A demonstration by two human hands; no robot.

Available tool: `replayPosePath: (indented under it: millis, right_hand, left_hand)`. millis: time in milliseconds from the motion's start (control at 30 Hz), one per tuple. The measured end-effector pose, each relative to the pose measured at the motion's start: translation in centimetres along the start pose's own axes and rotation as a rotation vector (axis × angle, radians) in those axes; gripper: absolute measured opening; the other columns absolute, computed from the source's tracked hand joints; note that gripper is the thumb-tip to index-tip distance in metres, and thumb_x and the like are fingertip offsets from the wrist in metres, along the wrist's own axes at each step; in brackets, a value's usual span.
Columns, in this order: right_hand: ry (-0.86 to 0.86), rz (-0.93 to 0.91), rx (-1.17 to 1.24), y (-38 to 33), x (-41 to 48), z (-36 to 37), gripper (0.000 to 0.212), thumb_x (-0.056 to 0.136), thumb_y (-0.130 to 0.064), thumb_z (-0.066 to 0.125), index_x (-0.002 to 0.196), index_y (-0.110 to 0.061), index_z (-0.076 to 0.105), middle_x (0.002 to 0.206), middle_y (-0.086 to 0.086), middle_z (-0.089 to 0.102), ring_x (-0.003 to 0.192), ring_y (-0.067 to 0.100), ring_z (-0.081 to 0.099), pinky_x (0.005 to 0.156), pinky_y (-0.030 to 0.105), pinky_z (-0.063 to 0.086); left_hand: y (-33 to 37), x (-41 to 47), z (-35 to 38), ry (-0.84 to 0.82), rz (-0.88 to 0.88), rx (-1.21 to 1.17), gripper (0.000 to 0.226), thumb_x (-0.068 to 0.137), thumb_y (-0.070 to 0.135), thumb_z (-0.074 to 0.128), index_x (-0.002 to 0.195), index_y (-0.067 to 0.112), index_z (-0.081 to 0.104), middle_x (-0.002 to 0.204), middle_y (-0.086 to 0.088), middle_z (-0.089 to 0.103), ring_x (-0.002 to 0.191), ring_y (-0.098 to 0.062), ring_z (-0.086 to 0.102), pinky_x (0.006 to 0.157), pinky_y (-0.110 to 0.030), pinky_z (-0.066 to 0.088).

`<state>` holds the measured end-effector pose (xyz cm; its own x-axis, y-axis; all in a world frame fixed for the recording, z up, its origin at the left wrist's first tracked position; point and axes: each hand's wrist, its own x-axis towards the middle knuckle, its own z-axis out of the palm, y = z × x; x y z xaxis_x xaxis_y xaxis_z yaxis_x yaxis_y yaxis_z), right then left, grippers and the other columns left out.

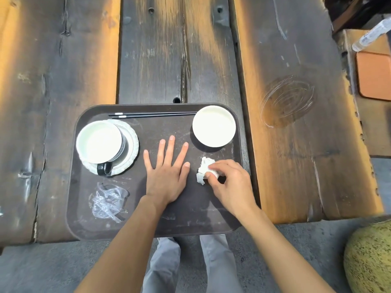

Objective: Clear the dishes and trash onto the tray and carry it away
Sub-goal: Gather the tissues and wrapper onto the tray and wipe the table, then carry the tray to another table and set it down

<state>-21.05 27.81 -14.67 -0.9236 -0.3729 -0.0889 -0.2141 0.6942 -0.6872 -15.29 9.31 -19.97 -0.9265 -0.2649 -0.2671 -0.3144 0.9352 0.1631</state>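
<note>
A dark brown tray (186, 218) lies at the near edge of the wooden table. On its left, a black mug with a white inside (100, 144) stands on a white saucer (132, 144). A white bowl (214, 125) sits at the tray's far right, and black chopsticks (154, 115) lie along the far rim. Crumpled clear plastic (108, 203) rests at the near left. My left hand (167, 172) lies flat on the tray's middle, fingers spread. My right hand (228, 182) pinches a crumpled white napkin (204, 169) that touches the tray.
The table (296, 123) is made of rough dark and orange planks. An orange tray (374, 77) and a clear plastic bottle (372, 32) lie on a cardboard box at the far right. A speckled green round object (370, 259) sits at the lower right. My grey trouser legs show below.
</note>
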Motion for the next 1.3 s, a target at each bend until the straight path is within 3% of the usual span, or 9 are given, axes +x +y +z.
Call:
replayPosePath:
  millis: [167, 300, 434, 500, 600, 701, 867, 1034, 1301]
  right_hand:
    - [0.102, 0.081, 0.182, 0.1, 0.5, -1.9, 0.014, 0.084, -0.02, 0.077, 0.098, -0.019, 0.078, 0.1, -0.01, 0.07, 0.091, 0.004, 0.066, 0.084, 0.027, 0.055]
    - [0.236, 0.255, 0.115, 1.7, 1.5, -2.9, 0.027, 0.091, -0.021, 0.068, 0.118, -0.021, 0.07, 0.11, -0.005, 0.068, 0.094, 0.012, 0.066, 0.089, 0.032, 0.053]
    - [0.176, 0.364, 0.143, 2.4, 2.2, -2.9, 0.038, 0.092, -0.014, 0.068, 0.129, -0.016, 0.064, 0.116, 0.001, 0.067, 0.097, 0.013, 0.065, 0.086, 0.02, 0.048]
    - [0.159, 0.403, 0.147, 2.4, 2.4, -2.6, 0.037, 0.091, -0.012, 0.069, 0.127, -0.015, 0.066, 0.111, 0.001, 0.07, 0.091, 0.012, 0.065, 0.081, 0.007, 0.044]
    - [0.167, 0.462, 0.11, 2.2, 2.8, -2.5, 0.032, 0.089, -0.012, 0.071, 0.121, -0.014, 0.069, 0.096, -0.001, 0.07, 0.08, 0.011, 0.062, 0.067, -0.01, 0.032]
    - [0.151, 0.537, 0.101, 2.1, 3.4, -2.5, 0.029, 0.086, -0.015, 0.074, 0.116, -0.014, 0.072, 0.098, 0.003, 0.073, 0.084, 0.012, 0.062, 0.085, 0.013, 0.041]
    - [0.127, 0.592, 0.045, 2.5, 3.7, -2.5, 0.027, 0.087, -0.026, 0.073, 0.112, -0.016, 0.072, 0.093, 0.001, 0.072, 0.099, 0.021, 0.065, 0.106, 0.041, 0.047]
    - [0.133, 0.626, 0.004, 2.5, 3.9, -2.2, 0.03, 0.086, -0.033, 0.074, 0.11, -0.016, 0.072, 0.092, 0.002, 0.072, 0.109, 0.026, 0.064, 0.103, 0.041, 0.048]
    - [0.189, 0.49, -0.157, 2.4, 3.5, -0.3, 0.023, 0.096, -0.032, 0.059, 0.102, -0.011, 0.064, 0.075, 0.003, 0.061, 0.085, 0.03, 0.056, 0.089, 0.04, 0.046]
  left_hand:
    - [0.0, -0.3, -2.2, -0.087, 0.03, -0.105, 0.061, 0.103, 0.051, 0.025, 0.16, 0.038, 0.007, 0.169, 0.001, -0.009, 0.155, -0.024, -0.008, 0.121, -0.059, -0.001]
    - [-0.5, -3.0, -4.7, -0.036, 0.085, -0.396, 0.055, 0.103, 0.043, 0.042, 0.156, 0.034, 0.031, 0.17, 0.006, 0.0, 0.154, -0.021, 0.015, 0.116, -0.04, 0.029]
    - [-3.0, -7.3, -6.8, 0.09, 0.053, -0.555, 0.043, 0.102, 0.038, 0.051, 0.144, 0.03, 0.052, 0.159, 0.013, 0.037, 0.141, -0.007, 0.043, 0.106, -0.027, 0.043]
    - [-5.0, -9.1, -7.8, 0.201, -0.023, -0.621, 0.035, 0.1, 0.027, 0.058, 0.133, 0.02, 0.064, 0.138, 0.009, 0.062, 0.122, -0.006, 0.059, 0.1, -0.029, 0.049]
    - [-8.9, -10.7, -9.3, 0.297, -0.201, -0.619, 0.026, 0.098, 0.021, 0.061, 0.122, 0.017, 0.071, 0.111, 0.007, 0.073, 0.092, -0.006, 0.066, 0.082, -0.025, 0.053]
    - [-13.5, -11.4, -10.0, 0.338, -0.326, -0.555, 0.027, 0.099, 0.026, 0.059, 0.121, 0.018, 0.071, 0.108, 0.005, 0.074, 0.089, -0.003, 0.064, 0.082, -0.017, 0.049]
    - [-19.2, -9.1, -9.3, 0.345, -0.535, -0.625, 0.032, 0.095, 0.019, 0.06, 0.126, 0.013, 0.067, 0.112, -0.008, 0.07, 0.089, -0.017, 0.064, 0.092, -0.031, 0.05]
    - [-22.5, -4.8, -7.7, 0.197, -0.582, -0.692, 0.041, 0.097, 0.025, 0.059, 0.135, 0.009, 0.055, 0.113, -0.01, 0.067, 0.11, -0.026, 0.06, 0.093, -0.026, 0.036]
    - [-23.5, -4.3, -5.0, 0.221, -0.388, -0.462, 0.032, 0.105, 0.038, 0.038, 0.092, 0.011, 0.047, 0.074, -0.014, 0.061, 0.076, -0.042, 0.058, 0.067, -0.045, 0.044]
